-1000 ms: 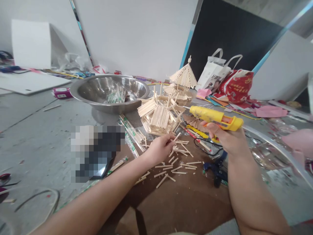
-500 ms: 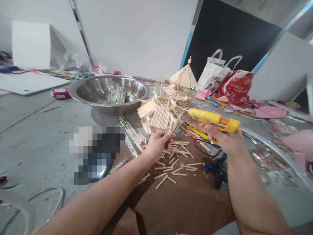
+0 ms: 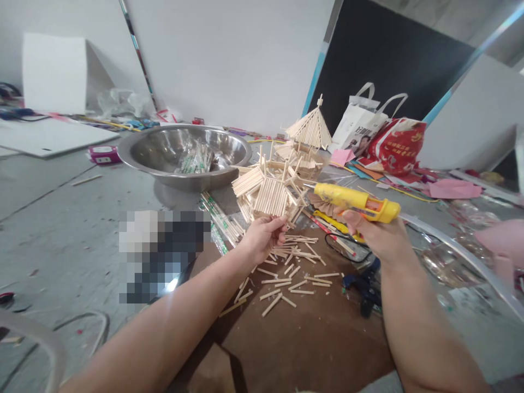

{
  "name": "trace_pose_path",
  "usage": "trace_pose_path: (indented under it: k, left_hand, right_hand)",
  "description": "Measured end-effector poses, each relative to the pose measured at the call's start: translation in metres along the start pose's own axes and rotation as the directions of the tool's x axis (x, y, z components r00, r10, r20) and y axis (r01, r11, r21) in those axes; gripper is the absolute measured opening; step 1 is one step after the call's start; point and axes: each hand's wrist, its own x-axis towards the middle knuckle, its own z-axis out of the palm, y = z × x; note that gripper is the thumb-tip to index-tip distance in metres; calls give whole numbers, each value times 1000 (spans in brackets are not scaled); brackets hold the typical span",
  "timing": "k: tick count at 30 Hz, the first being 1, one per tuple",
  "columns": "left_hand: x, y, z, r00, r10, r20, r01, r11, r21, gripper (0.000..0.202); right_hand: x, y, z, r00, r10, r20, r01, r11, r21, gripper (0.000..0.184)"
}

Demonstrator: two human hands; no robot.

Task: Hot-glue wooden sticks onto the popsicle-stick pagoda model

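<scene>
A pagoda-like model of thin wooden sticks (image 3: pixel 271 196) stands before me, with a slatted front roof panel and bare stick frames at its right. My left hand (image 3: pixel 264 234) is closed in a pinch at the lower front edge of this model; what lies between thumb and finger is partly hidden. A yellow hot glue gun (image 3: pixel 356 201) is gripped in my right hand (image 3: pixel 374 232). Its nozzle points left, close to the model's right side. Short cut sticks (image 3: pixel 292 273) lie scattered beneath my left hand on a brown board (image 3: pixel 311 333).
Left of the model sits a steel basin (image 3: pixel 139 164) containing wrapped sticks. Behind it rises a pointed stick roof (image 3: pixel 311 131). A dark blue tool (image 3: pixel 364 286) lies by my right forearm. Bundled long sticks (image 3: pixel 221 218), a white bag (image 3: pixel 356 123) and a red bag (image 3: pixel 397 144) stand around.
My left hand has shifted very slightly left and its fingers have changed angle at the model's edge. The glue gun stays almost in place, its nozzle still beside the model.
</scene>
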Motion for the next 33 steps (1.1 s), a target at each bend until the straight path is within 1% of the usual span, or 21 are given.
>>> trace_pose_path:
  k: [7, 11, 14, 16, 20, 22, 24, 26, 30, 33]
  left_hand:
    - [0, 3, 2, 999, -47, -7, 47, 999, -18, 13]
    - [0, 3, 1, 999, -41, 2, 41, 999, -13, 13]
    - [1, 3, 0, 999, -34, 1, 34, 999, -6, 13]
    - [1, 3, 0, 999, -33, -4, 33, 999, -3, 14]
    - [1, 3, 0, 1000, -18, 1, 18, 1000, -5, 15]
    - [1, 3, 0, 1000, -12, 6, 12, 1000, -5, 15]
    - [2, 4, 0, 1000, -17, 12, 17, 1000, -5, 15]
    - [2, 4, -1, 1000, -25, 19, 25, 1000, -6, 14]
    - [2, 1, -2, 998, -28, 51, 28, 1000, -4, 13]
    - [1, -3, -3, 997, -30, 75, 30, 1000, -1, 13]
  right_hand:
    - [-1, 1, 2, 999, 24, -23, -24, 999, -25, 34]
    - [2, -2, 2, 1000, 23, -13, -24, 994, -107, 32]
    - [6, -6, 2, 999, 53, 11, -50, 979, -199, 29]
    - [10, -11, 4, 997, 71, 28, -63, 972, -227, 30]
    - [17, -24, 7, 987, 80, 141, -42, 967, -251, 36]
    - [19, -32, 7, 979, 130, 159, -78, 951, -300, 39]
    - [22, -37, 8, 973, 174, 152, -113, 932, -345, 40]
    - [25, -39, 8, 976, 156, 153, -94, 932, -350, 39]
    - [31, -37, 8, 985, 25, 171, 31, 947, -320, 33]
    - [34, -40, 8, 982, -29, 186, 95, 930, -355, 31]
